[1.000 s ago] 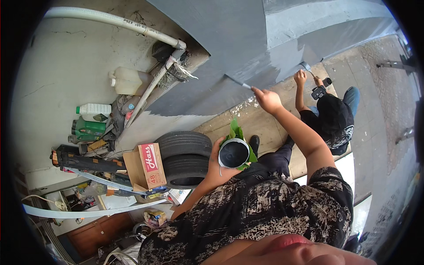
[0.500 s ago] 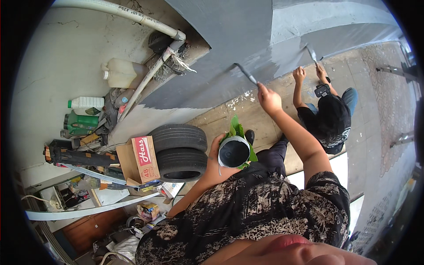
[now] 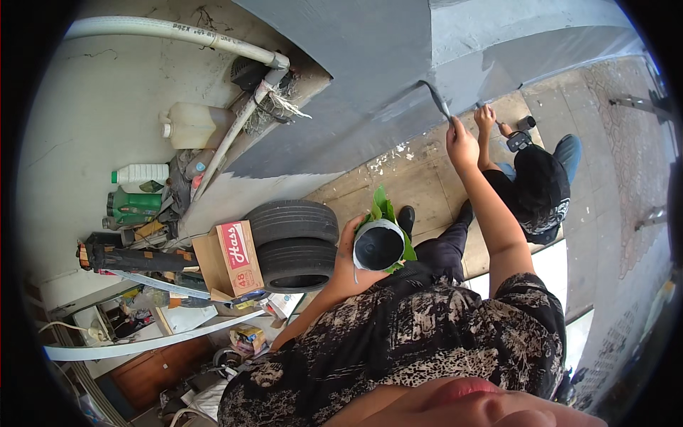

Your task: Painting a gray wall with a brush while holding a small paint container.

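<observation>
My left hand [image 3: 347, 262] is wrapped round a paint cup [image 3: 358, 238] with dark grey paint inside. Green leaves [image 3: 383, 206] stick out around the cup's side, between it and my palm. Up and to the right, my right hand [image 3: 462, 148] grips the handle of a paintbrush [image 3: 438, 101]. The brush's bristle end rests against the grey-painted wall [image 3: 370, 85], whose lower strip shows darker, wet-looking paint. The far tip of the brush blends with the paint colour.
A co-worker [image 3: 533, 192] crouches at my right, hands near the wall, with a small dark cup [image 3: 526, 123] close by. Two stacked tyres [image 3: 295, 224] and a cardboard box [image 3: 229, 260] stand at my left. A white pipe [image 3: 238, 128], jugs [image 3: 196, 127] and bottles line the left wall.
My right hand has swept the brush rightward along the wall. The cup in my left hand has barely moved. The co-worker's brush hand has drawn back from the wall.
</observation>
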{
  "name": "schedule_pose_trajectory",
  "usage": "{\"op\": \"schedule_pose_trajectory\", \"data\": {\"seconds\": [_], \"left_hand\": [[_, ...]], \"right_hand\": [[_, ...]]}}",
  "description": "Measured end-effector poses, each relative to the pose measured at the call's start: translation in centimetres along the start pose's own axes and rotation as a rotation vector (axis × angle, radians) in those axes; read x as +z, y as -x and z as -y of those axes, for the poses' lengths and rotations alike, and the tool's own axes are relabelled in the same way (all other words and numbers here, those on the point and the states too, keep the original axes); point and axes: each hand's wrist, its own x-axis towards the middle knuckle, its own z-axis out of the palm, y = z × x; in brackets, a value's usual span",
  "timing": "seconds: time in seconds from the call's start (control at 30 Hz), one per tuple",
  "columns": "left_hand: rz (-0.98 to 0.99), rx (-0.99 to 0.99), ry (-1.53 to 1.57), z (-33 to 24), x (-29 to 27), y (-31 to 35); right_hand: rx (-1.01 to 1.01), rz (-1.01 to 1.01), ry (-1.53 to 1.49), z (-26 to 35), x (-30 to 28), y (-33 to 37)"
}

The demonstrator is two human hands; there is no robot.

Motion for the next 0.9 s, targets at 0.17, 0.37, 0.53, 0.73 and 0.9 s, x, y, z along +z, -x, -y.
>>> {"op": "schedule_pose_trajectory", "data": {"seconds": [0.17, 0.37, 0.53, 0.73, 0.9], "left_hand": [[-0.013, -0.027, 0.026, 0.6, 0.8, -0.5], [0.014, 0.022, 0.015, -0.1, 2.7, -1.5], [0.056, 0.015, -0.093, -1.8, 4.4, -2.1], [0.04, -0.039, 0.026, -3.6, 7.0, -3.2], [0.066, 0.035, -0.044, -4.6, 8.4, -3.8]], "right_hand": [[-0.344, 0.189, -0.003, 1.9, -0.4, 2.0], [-0.374, 0.169, 0.229, -1.5, -0.2, -5.4], [-0.246, -0.005, 0.195, -7.1, -2.9, -4.2], [-0.488, 0.225, 0.062, -4.6, -3.8, -1.9], [-0.297, 0.084, 0.208, -8.5, -3.4, -6.7]]}}
